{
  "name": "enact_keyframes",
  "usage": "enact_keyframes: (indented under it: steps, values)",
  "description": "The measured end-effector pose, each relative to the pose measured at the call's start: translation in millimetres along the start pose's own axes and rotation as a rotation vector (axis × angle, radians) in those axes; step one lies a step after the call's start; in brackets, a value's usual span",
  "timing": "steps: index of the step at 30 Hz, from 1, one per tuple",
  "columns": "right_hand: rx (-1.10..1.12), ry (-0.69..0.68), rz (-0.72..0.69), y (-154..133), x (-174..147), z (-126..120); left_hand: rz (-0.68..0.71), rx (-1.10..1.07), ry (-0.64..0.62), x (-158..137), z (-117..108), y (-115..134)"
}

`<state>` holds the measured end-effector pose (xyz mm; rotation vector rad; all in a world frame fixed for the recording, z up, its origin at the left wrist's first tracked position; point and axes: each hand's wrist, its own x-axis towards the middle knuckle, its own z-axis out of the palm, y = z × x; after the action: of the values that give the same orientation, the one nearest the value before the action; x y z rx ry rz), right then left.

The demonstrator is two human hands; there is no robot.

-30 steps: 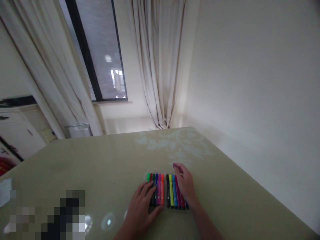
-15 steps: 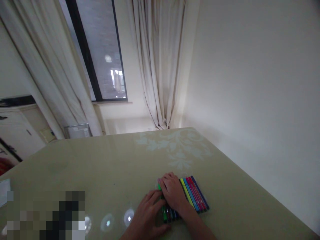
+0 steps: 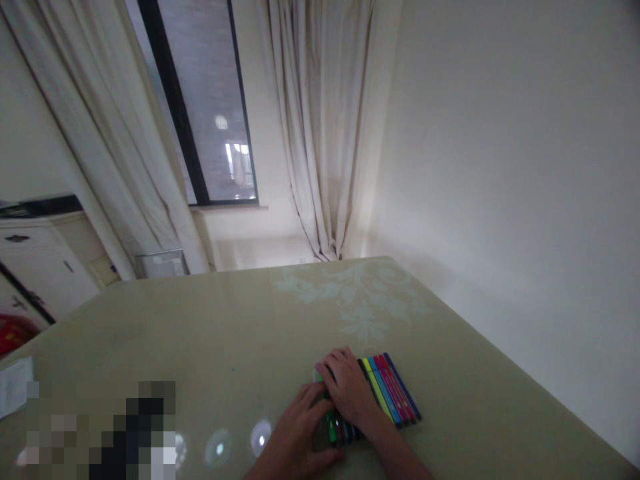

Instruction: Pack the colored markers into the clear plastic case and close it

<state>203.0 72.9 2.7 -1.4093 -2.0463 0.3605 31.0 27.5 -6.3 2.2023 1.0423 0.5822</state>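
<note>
A row of colored marker pens (image 3: 386, 390) lies flat on the table, with what looks like a clear case edge at its left. Yellow, blue, pink, red and dark pens show at the right; a green one is partly visible at the left. My right hand (image 3: 350, 387) rests palm down across the left half of the row, fingers stretched toward its far left corner and covering several pens. Beside it, my left hand (image 3: 303, 430) touches the left edge, its thumb spread apart from the fingers near the pens' lower ends. Some fingertips are hidden.
The greenish table (image 3: 190, 333) has a pale floral pattern toward its far right corner. A white wall (image 3: 510, 200) runs along the right side. At the left are a white sheet (image 3: 17, 383), a blurred-out patch and a white cabinet (image 3: 55, 260). Curtains (image 3: 325, 133) hang behind.
The whole view has shifted slightly to the right. Both hands stay on the marker pens, with only slight finger movement.
</note>
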Motion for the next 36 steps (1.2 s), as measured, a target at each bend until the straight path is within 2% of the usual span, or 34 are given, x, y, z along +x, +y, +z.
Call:
enact_keyframes:
  steps: [10,18,22,25,29,31,33,36]
  values:
    - [0.086,0.038,0.026,4.1,3.3,-1.7,0.003,0.01,-0.013,1.2,-0.4,-2.9]
    - [0.401,0.19,0.15,8.3,7.2,-6.5,-0.005,0.053,0.026,-0.4,12.4,-15.3]
    - [0.44,0.166,0.174,6.2,5.4,-8.9,0.029,0.031,0.09,1.6,19.1,-24.3]
    - [0.421,0.149,0.171,8.4,5.6,-13.8,0.002,-0.019,0.124,4.0,18.9,-26.7]
    - [0.481,0.321,0.239,10.5,5.8,-23.3,-0.081,-0.027,0.118,4.8,22.6,-27.7]
    - [0.552,0.403,0.28,6.1,3.2,-23.0,-0.104,-0.021,0.16,4.1,28.1,-27.9]
    - [0.641,0.37,0.293,-2.7,-1.0,-17.3,-0.111,-0.031,0.244,3.6,32.7,-26.8]
    - [0.758,0.171,0.26,-17.8,-6.3,-6.2,-0.124,-0.073,0.35,4.3,30.4,-23.7]
